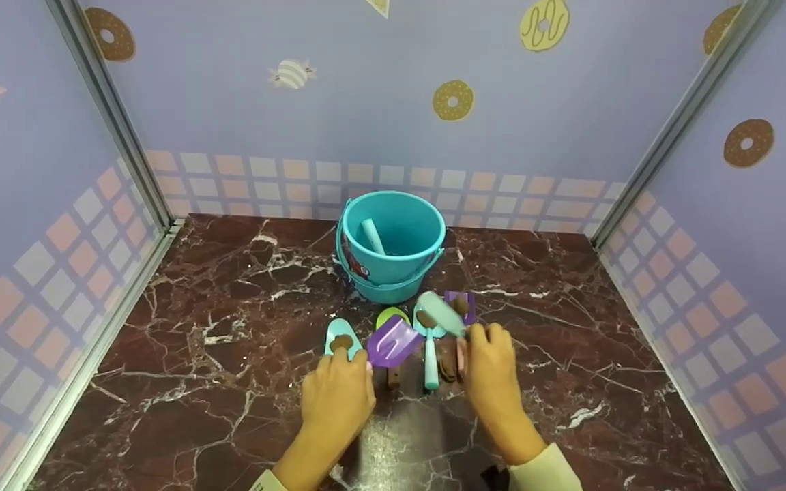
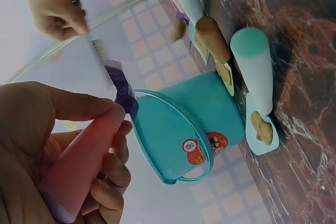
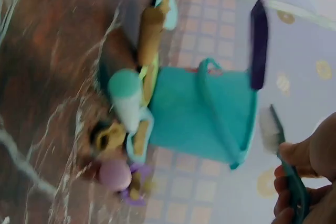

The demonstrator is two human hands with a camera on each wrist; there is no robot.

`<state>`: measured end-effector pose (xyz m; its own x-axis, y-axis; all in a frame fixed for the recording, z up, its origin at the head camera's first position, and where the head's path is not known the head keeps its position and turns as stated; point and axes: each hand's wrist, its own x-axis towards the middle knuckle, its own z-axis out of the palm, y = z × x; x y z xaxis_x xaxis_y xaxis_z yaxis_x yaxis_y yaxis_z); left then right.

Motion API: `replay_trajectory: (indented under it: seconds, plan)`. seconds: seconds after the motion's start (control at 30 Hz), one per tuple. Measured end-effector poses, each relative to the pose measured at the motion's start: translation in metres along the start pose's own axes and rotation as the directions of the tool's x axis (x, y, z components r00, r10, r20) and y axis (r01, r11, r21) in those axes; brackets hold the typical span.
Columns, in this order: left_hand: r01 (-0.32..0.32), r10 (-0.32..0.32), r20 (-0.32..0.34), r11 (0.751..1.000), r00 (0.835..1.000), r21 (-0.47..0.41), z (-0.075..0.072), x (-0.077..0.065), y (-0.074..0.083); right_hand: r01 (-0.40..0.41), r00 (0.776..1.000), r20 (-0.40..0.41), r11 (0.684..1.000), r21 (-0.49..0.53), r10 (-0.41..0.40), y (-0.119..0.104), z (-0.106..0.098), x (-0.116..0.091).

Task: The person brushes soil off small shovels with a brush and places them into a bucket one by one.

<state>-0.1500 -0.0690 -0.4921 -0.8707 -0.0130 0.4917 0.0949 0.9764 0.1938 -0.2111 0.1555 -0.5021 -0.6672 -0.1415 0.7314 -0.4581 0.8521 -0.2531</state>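
My left hand grips the pink handle of a toy shovel, its purple blade raised over the other tools. My right hand holds a brush by its dark teal handle; pale bristles show, blurred in the head view. Both hands are in front of a turquoise bucket. Between them lie a light-blue shovel, a lime-green shovel with a brown handle, another light-blue shovel and a purple shovel with a pink handle. Brown lumps sit on their blades.
Inside the bucket a pale handle leans against the wall; its lower part is hidden. The bucket's carrying handle hangs down in front. A brown ring-like object lies by the shovels. Patterned walls enclose the marbled dark-red surface on three sides.
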Motion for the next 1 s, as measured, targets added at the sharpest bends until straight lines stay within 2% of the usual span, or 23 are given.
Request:
replay_trajectory:
  seconds: [0.17, 0.27, 0.4, 0.6, 0.73, 0.9, 1.0]
  plan:
    - [-0.023, 0.023, -0.02, 1.0, 1.0, 0.01, 0.003, 0.003, -0.002, 0.06, 0.995, 0.072, 0.993, 0.103, -0.067, -0.032, -0.007, -0.009]
    - [-0.041, 0.041, -0.027, 0.999, 0.999, 0.004, 0.003, 0.005, -0.002, 0.091, 0.988, 0.115, 0.991, 0.103, -0.102, -0.04, -0.006, -0.015]
    - [-0.069, 0.07, -0.041, 0.998, 0.997, 0.009, 0.003, 0.004, -0.003, 0.052, 0.988, 0.141, 0.996, 0.068, -0.062, -0.033, -0.003, -0.014]
    - [-0.095, 0.096, -0.071, 0.995, 0.993, 0.014, 0.006, 0.0, -0.006, -0.024, 0.995, 0.098, 1.0, -0.008, 0.025, -0.013, 0.0, -0.002]
    - [-0.12, 0.121, -0.096, 0.993, 0.988, 0.013, 0.009, 0.0, -0.007, -0.001, 0.998, 0.067, 1.0, 0.015, 0.0, -0.018, -0.003, -0.002]
    - [-0.166, 0.166, -0.111, 0.986, 0.98, 0.01, 0.012, 0.002, -0.006, 0.085, 0.991, 0.099, 0.994, 0.064, -0.091, -0.036, -0.004, -0.013]
    - [-0.19, 0.19, -0.124, 0.982, 0.974, 0.013, 0.015, 0.002, -0.006, 0.073, 0.99, 0.117, 0.996, 0.057, -0.079, -0.036, -0.002, -0.015]
